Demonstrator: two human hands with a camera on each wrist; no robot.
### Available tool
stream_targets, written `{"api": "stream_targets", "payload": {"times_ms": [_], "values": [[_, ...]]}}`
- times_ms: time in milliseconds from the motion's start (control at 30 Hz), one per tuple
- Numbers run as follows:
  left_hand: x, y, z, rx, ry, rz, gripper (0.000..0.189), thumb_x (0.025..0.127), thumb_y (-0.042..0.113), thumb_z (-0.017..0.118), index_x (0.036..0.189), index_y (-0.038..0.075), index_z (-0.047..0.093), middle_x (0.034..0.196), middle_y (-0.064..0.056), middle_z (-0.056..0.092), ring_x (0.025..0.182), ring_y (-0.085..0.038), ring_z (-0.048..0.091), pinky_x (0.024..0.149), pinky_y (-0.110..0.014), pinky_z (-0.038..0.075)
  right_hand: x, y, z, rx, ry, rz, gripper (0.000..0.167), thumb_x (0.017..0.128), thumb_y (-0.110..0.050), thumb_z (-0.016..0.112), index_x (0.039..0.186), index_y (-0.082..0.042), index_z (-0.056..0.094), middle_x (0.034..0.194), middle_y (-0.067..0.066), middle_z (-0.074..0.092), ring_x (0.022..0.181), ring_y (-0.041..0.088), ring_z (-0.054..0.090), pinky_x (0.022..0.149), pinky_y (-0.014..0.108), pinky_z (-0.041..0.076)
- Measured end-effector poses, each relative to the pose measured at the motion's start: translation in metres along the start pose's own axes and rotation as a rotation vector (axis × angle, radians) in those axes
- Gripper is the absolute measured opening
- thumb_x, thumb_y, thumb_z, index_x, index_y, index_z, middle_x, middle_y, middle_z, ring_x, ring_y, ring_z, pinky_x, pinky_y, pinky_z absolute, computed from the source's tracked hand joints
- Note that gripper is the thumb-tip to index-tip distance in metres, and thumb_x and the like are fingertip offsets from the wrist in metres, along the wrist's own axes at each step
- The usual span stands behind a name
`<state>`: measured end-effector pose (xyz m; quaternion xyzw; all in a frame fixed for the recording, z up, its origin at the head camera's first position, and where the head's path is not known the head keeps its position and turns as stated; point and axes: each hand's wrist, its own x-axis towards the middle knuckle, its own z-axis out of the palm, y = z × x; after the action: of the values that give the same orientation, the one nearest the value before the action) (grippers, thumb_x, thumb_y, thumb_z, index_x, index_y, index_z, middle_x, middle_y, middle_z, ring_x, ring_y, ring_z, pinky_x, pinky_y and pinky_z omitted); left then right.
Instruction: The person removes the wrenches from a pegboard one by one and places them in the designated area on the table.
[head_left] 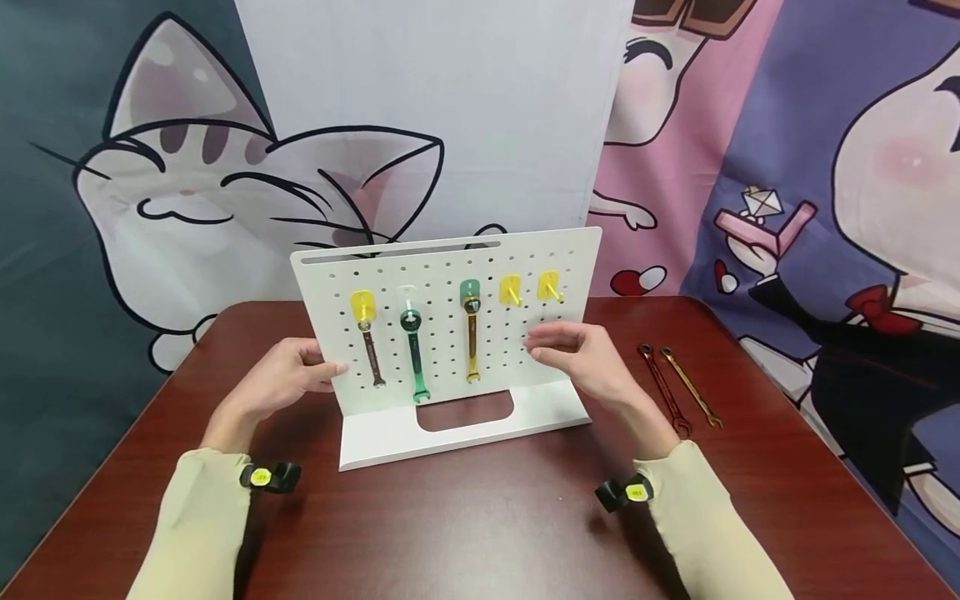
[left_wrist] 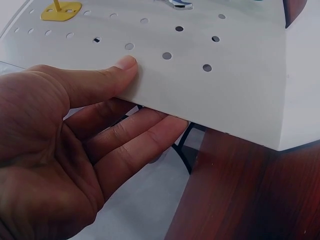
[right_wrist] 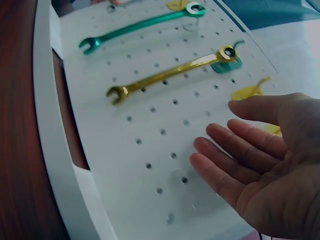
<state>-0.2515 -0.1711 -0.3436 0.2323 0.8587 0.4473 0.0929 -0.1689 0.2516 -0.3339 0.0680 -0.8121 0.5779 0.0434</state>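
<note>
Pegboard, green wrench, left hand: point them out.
Pegboard (head_left: 442,342), head view: bare panel between two hanging wrenches.
Green wrench (right_wrist: 145,25), right wrist view: middle of its shaft.
Left hand (head_left: 279,379), head view: back of the hand.

Behind the brown table (head_left: 495,533) hangs a printed cloth (head_left: 480,100), with a drawn cat (head_left: 176,242) beyond the table's back left corner and a pink ring box (head_left: 750,233) beyond its back right.
</note>
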Motion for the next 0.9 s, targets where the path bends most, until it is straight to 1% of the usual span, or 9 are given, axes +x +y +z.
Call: {"api": "stream_targets", "payload": {"times_ms": [67,167,233,300,467,700,900], "values": [[-0.001,0.000,-0.001,0.007,0.004,-0.002,0.037,0.101,0.007,0.070,0.135,-0.010,0.065,0.127,-0.030,0.072,0.102,-0.033,0.078,0.086,-0.043,0.066,0.001,-0.002,0.008,0.020,-0.014,-0.014,0.035,0.095,-0.005,0.076,0.129,0.004,0.071,0.124,0.027,0.074,0.109,0.017,0.076,0.092,0.017,0.057],[-0.002,0.000,-0.002,0.016,0.008,-0.007,0.037,0.101,0.007,0.070,0.135,-0.009,0.066,0.127,-0.030,0.072,0.102,-0.033,0.078,0.086,-0.044,0.066,0.004,-0.005,0.018,0.052,-0.035,-0.033,0.038,0.096,-0.004,0.075,0.132,0.003,0.070,0.127,0.027,0.073,0.118,0.033,0.073,0.094,0.018,0.058],[-0.002,0.000,-0.002,0.014,0.005,-0.003,0.037,0.101,0.007,0.070,0.135,-0.009,0.066,0.127,-0.030,0.071,0.102,-0.033,0.077,0.087,-0.044,0.066,0.006,-0.007,0.023,0.065,-0.045,-0.043,0.039,0.095,-0.004,0.075,0.134,0.002,0.069,0.129,0.026,0.072,0.122,0.038,0.071,0.096,0.019,0.058],[-0.001,-0.001,-0.002,0.007,0.000,-0.004,0.038,0.101,0.006,0.070,0.135,-0.009,0.065,0.128,-0.030,0.071,0.103,-0.033,0.077,0.087,-0.043,0.066,0.008,-0.009,0.027,0.072,-0.053,-0.050,0.041,0.095,-0.004,0.075,0.135,0.002,0.068,0.131,0.024,0.072,0.125,0.039,0.069,0.097,0.020,0.058],[0.000,-0.001,-0.001,-0.002,-0.004,-0.009,0.038,0.101,0.006,0.070,0.135,-0.009,0.066,0.128,-0.030,0.071,0.104,-0.033,0.077,0.088,-0.044,0.066,0.013,-0.011,0.034,0.088,-0.074,-0.063,0.042,0.095,-0.003,0.074,0.136,0.001,0.067,0.134,0.020,0.072,0.127,0.036,0.069,0.098,0.021,0.058],[0.000,0.001,-0.001,0.003,-0.004,-0.011,0.037,0.102,0.008,0.069,0.134,-0.010,0.066,0.129,-0.030,0.071,0.105,-0.034,0.077,0.088,-0.046,0.065,0.018,-0.009,0.042,0.102,-0.094,-0.056,0.043,0.095,-0.002,0.074,0.138,0.000,0.066,0.136,0.020,0.071,0.128,0.036,0.068,0.099,0.023,0.058],[-0.001,0.001,0.000,0.008,-0.002,-0.016,0.035,0.103,0.008,0.068,0.133,-0.010,0.067,0.128,-0.029,0.072,0.105,-0.034,0.077,0.088,-0.048,0.065,0.021,-0.008,0.051,0.139,-0.102,-0.042,0.042,0.095,0.001,0.073,0.137,0.002,0.066,0.135,0.022,0.071,0.127,0.037,0.069,0.099,0.024,0.059]]}}
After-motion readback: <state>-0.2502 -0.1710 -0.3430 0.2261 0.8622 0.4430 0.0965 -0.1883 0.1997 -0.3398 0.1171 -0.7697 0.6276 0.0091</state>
